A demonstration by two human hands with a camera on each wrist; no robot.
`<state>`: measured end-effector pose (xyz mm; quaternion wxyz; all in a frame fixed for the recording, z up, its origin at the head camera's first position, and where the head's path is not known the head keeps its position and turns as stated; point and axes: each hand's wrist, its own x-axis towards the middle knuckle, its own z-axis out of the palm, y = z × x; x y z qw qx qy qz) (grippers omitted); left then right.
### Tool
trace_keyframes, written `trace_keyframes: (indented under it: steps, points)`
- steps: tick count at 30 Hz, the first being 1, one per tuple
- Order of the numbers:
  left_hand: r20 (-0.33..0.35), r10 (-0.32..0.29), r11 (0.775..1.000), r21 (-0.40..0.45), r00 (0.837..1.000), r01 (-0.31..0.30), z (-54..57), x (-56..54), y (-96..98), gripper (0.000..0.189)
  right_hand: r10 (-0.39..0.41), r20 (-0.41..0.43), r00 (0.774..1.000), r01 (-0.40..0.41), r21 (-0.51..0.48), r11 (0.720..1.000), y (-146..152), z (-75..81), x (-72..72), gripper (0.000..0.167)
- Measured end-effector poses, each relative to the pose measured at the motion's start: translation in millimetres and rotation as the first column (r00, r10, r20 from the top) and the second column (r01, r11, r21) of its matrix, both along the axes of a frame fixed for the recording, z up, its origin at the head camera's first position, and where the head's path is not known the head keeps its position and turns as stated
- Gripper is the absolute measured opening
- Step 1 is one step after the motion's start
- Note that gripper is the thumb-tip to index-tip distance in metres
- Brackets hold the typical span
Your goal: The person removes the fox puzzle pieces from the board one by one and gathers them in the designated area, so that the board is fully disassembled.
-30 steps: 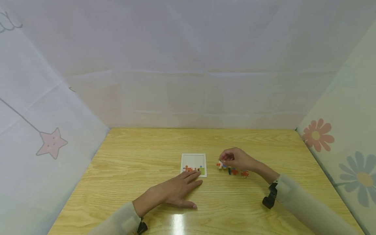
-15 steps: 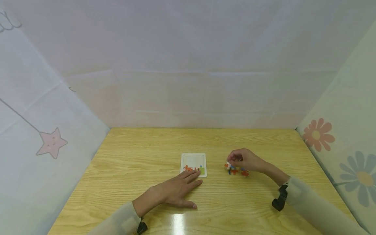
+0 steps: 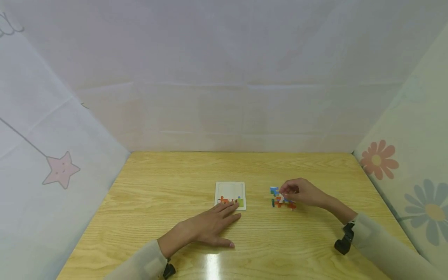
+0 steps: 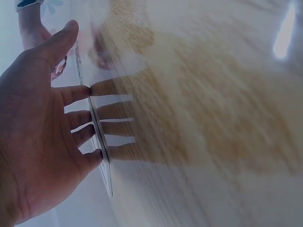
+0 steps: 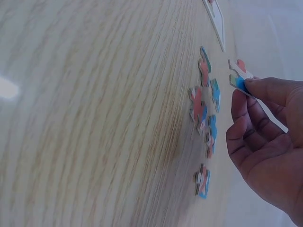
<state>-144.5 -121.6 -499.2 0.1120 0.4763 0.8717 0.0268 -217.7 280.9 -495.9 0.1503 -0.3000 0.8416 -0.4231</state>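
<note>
Your two hands are well apart, just below the middle of the head view. Your left hand (image 3: 210, 228) lies flat with its fingers straight and its thumb out to the side, the fingertips over the lower edge of the white puzzle tray (image 3: 230, 190). That tray sits just right of centre; orange-red and green fitted pieces (image 3: 240, 203) fill part of its lower strip, partly under your fingers.

Your right hand (image 3: 303, 192), right of centre, pinches a puzzle piece (image 5: 239, 83) between thumb and fingers. In the right wrist view you have it at the upper right, raised off the table (image 3: 168, 175), its face showing white, orange and blue. The loose pieces (image 5: 195, 101) lie to its lower left in that view, in red, blue, white and green, some touching or overlapping. Any lettering on them is too small for you to read.

Around you, the printed cloth shows a pink star (image 3: 62, 170) with a smiling face at the left, and a red flower (image 3: 379, 160) above a grey-blue flower (image 3: 428, 210) at the right. You wear a dark wrist device (image 3: 344, 243) on each arm, its markings too small to make out.
</note>
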Motion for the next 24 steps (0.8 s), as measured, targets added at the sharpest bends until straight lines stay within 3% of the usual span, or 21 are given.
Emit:
trace_keyframes:
  steps: [16,24]
  points:
    - [0.008,0.003,1.000,-0.006,1.000,-0.003,-1.2,-0.7,-0.3,0.091,0.014,-0.012,1.000,-0.015,-0.056,0.998,27.6,-8.9,4.6,0.013]
    - [-0.012,-0.014,1.000,0.011,1.000,0.014,-0.9,-0.6,0.1,0.090,-0.017,0.005,1.000,0.017,-0.033,0.999,37.8,-7.4,7.8,0.016]
